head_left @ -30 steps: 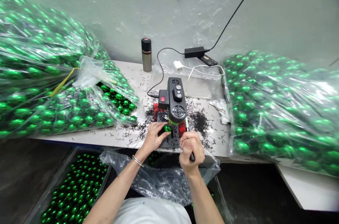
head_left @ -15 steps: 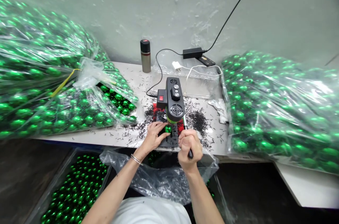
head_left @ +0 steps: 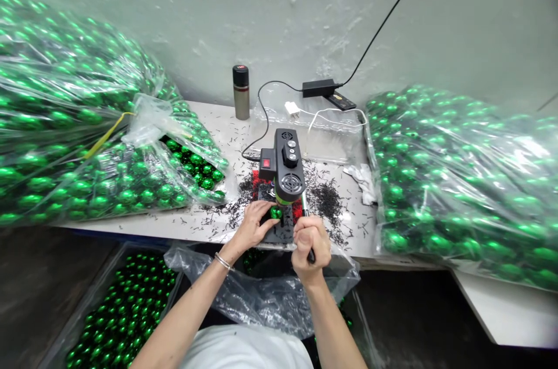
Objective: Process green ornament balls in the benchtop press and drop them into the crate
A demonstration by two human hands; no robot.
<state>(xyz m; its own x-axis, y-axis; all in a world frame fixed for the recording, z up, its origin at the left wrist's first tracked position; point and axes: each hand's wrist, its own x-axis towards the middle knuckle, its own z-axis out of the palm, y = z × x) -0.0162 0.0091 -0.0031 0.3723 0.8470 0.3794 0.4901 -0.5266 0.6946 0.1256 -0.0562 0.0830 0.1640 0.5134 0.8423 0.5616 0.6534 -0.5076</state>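
A small black press machine [head_left: 289, 162] with a red switch stands on the white table. Under its head sits a shiny green ball [head_left: 276, 212], on the black base plate [head_left: 279, 233]. My left hand [head_left: 253, 224] pinches that ball between thumb and fingers from the left. On the right, my right hand [head_left: 311, 244] is a fist wrapped round the machine's lever handle [head_left: 311, 257], whose black end shows below the fingers. Red material shows on both sides of the base, and small black bits [head_left: 326, 201] lie scattered around it.
Clear bags of green balls stand at left [head_left: 87, 125] and right [head_left: 462, 183]. A bin of green balls [head_left: 126, 305] is below left; plastic sheeting [head_left: 261, 299] hangs at the table's front. Behind are a bottle [head_left: 241, 93], a power adapter [head_left: 320, 88], cables and a white glove-like cloth [head_left: 362, 180].
My right hand and the lever handle have shifted very slightly. My left hand keeps its pinch on the ball, and the view has moved a little.
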